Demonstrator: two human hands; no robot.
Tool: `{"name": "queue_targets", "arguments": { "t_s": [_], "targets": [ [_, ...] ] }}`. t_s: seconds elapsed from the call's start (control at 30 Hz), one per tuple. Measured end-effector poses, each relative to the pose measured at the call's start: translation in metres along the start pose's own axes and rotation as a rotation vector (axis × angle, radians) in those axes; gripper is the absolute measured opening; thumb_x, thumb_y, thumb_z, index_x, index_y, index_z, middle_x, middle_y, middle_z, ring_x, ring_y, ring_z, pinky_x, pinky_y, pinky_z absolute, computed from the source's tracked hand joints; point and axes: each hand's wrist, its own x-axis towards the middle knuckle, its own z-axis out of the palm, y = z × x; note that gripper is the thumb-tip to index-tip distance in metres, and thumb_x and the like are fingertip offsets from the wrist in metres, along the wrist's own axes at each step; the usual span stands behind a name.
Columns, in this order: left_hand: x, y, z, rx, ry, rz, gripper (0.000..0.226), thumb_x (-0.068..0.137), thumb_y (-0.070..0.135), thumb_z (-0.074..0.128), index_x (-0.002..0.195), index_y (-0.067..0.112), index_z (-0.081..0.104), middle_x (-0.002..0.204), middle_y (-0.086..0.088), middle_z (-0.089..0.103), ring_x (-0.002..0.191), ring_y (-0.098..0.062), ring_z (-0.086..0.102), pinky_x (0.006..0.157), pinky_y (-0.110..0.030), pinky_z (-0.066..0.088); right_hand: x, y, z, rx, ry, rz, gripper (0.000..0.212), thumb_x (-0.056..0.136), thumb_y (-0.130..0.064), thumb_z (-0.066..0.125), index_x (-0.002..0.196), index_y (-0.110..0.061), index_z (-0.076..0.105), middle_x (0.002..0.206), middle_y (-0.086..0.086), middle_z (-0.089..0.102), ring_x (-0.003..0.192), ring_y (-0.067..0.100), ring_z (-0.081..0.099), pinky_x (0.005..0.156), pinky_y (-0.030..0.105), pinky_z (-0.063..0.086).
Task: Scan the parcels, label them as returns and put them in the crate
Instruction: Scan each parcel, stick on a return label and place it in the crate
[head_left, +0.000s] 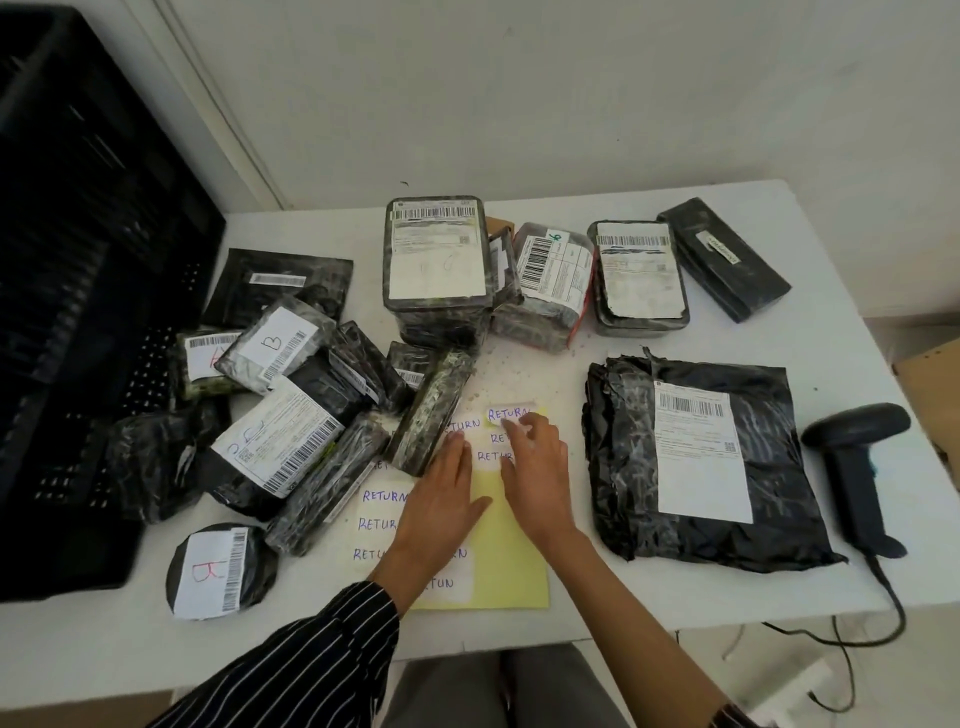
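- On the white desk (649, 597), directly before the person, a yellow label sheet (498, 561) is lying flat, carrying handwritten white "RETURN" labels.
- The left hand (441, 499) is pressing down on the sheet, open, with its fingers straight and flat over the middle labels. Its striped sleeve (311, 654) is reaching in from the lower left.
- The right hand (535, 467) is open, with its fingers slightly bent. Its fingertips (514, 423) are touching the lower edge of the top RETURN label (511, 413) at the far end of the sheet, and the thumb is sitting apart from that label. Whether the label is coming off the backing cannot be told.
- A large black parcel (696, 457) with a white shipping slip is lying just right of the sheet, well clear of the crate.
- A dark barcode scanner (857, 467) is lying on its side near the desk's right edge, beside that parcel, with its cable trailing over the front edge.
- A heap of small wrapped parcels (280, 441) is crowding the left of the desk, one of them overlapping the sheet's far-left corner.
- A round parcel marked "B" (218, 571) is sitting near the front-left edge.
- A row of boxed parcels (436, 260) is standing along the far side.
- The black crate (78, 312) is standing at the far left, against the desk's edge.
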Motion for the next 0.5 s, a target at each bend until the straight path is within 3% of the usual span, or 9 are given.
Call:
{"name": "queue_targets", "arguments": {
  "t_s": [0.07,0.2,0.3,0.5],
  "targets": [
    [-0.004,-0.006,0.009,-0.032,-0.012,0.025,0.069,0.090,0.046,0.039,0.134,-0.007,0.044,0.146,-0.020,0.039,0.137,-0.026,0.034,0.103,-0.035,0.044,0.003,-0.002,0.003,-0.061,0.032,-0.054,0.038,0.070,-0.001,0.075,0.106,-0.009,0.068,0.112,0.013,0.059,0.101,0.028,0.055,0.081,0.038,0.046],
    [-0.010,-0.011,0.015,-0.065,0.035,0.071,0.071,0.099,0.051,0.020,0.147,0.000,0.019,0.156,-0.015,0.017,0.145,-0.022,0.008,0.116,-0.028,0.010,0.008,-0.004,0.007,-0.020,0.046,-0.098,0.024,0.067,-0.002,0.077,0.087,-0.011,0.068,0.101,0.009,0.058,0.096,0.020,0.041,0.077,0.037,0.040],
    [-0.010,-0.015,0.020,-0.059,0.025,0.064,0.073,0.099,0.055,0.012,0.150,0.003,0.014,0.159,-0.012,0.010,0.146,-0.019,0.003,0.116,-0.026,0.004,0.010,-0.007,0.008,-0.018,0.021,-0.095,0.022,0.070,-0.005,0.076,0.088,-0.010,0.065,0.097,0.008,0.056,0.093,0.026,0.049,0.078,0.032,0.027],
    [-0.010,-0.015,0.026,-0.079,0.023,0.040,0.073,0.099,0.055,0.013,0.149,0.002,0.019,0.158,-0.012,0.013,0.146,-0.019,0.007,0.116,-0.026,0.003,0.005,-0.010,0.011,-0.048,0.070,-0.098,0.033,0.069,-0.007,0.077,0.097,-0.014,0.062,0.091,0.004,0.057,0.082,0.025,0.055,0.075,0.032,0.026]
  ]
}}
